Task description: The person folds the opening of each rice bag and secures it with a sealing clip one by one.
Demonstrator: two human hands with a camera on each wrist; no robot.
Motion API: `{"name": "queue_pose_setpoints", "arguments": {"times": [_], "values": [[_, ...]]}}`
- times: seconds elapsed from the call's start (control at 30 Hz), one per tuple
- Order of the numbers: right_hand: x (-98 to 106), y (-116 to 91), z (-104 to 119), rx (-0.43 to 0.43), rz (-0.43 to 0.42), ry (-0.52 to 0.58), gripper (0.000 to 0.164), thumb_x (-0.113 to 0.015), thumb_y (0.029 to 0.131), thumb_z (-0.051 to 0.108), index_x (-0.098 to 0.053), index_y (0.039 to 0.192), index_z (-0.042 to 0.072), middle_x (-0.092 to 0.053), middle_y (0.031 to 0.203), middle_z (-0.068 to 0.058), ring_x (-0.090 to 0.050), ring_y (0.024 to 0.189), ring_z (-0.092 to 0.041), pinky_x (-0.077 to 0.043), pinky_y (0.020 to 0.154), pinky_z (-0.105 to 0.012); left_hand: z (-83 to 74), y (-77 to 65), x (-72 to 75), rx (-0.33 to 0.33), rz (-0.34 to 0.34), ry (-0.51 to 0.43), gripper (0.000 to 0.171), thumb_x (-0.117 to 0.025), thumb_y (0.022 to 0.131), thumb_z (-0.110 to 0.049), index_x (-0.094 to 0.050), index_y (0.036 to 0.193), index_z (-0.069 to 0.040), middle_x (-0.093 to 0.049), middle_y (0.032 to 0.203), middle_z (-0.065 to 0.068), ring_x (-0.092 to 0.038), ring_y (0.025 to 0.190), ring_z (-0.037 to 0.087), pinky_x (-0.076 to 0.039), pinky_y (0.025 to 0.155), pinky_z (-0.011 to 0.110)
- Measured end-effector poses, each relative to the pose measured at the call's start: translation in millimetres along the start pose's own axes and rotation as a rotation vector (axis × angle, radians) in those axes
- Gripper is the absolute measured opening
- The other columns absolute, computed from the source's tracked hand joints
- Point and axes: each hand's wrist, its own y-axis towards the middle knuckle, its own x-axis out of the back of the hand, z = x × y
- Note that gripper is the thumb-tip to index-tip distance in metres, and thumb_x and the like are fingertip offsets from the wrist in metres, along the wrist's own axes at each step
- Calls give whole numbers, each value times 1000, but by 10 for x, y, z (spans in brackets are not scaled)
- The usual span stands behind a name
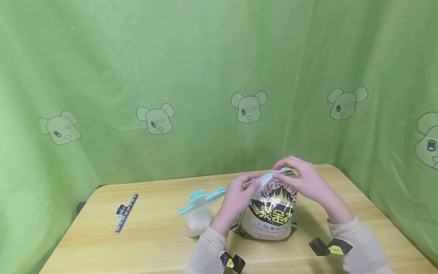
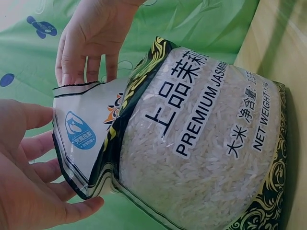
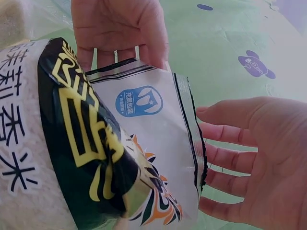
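A plump rice bag (image 1: 273,219) with a black and yellow label stands upright on the table, grains showing through its clear front. Its white top flap (image 2: 79,127) bears a blue badge and has a dark-striped edge. My left hand (image 1: 236,196) holds the flap's left end, with some fingertips hidden behind the film in the left wrist view. At the other end, my right hand (image 1: 304,180) grips the top edge between thumb and fingers. The right wrist view shows the right fingers (image 3: 230,158) along the crimped edge.
Left of the rice bag stands a small clear bag of white grains (image 1: 198,222), closed with a turquoise bag clip (image 1: 202,201). A black-and-white piano-pattern clip (image 1: 126,214) lies farther left on the wooden table (image 1: 154,247). A green curtain (image 1: 205,76) hangs behind.
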Motion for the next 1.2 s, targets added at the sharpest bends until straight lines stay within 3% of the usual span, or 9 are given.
{"name": "queue_pose_setpoints", "arguments": {"times": [0.33, 0.6, 1.2], "values": [[33, -30, 5, 5, 61, -16, 23, -70, 89, 22, -67, 108, 9, -68, 112, -12, -62, 109, -36, -49, 93, -61, 46, 15, -54, 2, 35, 32, 33, -64, 93, -25, -64, 124, -15, -66, 125, 9, -65, 94, 12, -56, 79, 23], [46, -39, -17, -3, 101, -22, 25, -69, 90, 23, -67, 110, 9, -68, 113, -11, -60, 112, -37, -48, 94, -62, 74, 21, -73, -5, 19, 87, 33, -65, 92, -23, -65, 124, -16, -66, 125, 7, -64, 105, 17, -54, 90, 28], [81, -15, -49, -2, 60, -69, 17, -69, 89, 19, -69, 102, 9, -70, 109, -14, -61, 109, -39, -46, 95, -63, 124, 38, -135, 1, -67, 104, 24, -65, 92, -23, -70, 115, -18, -68, 121, 4, -63, 105, 16, -53, 90, 28]]}}
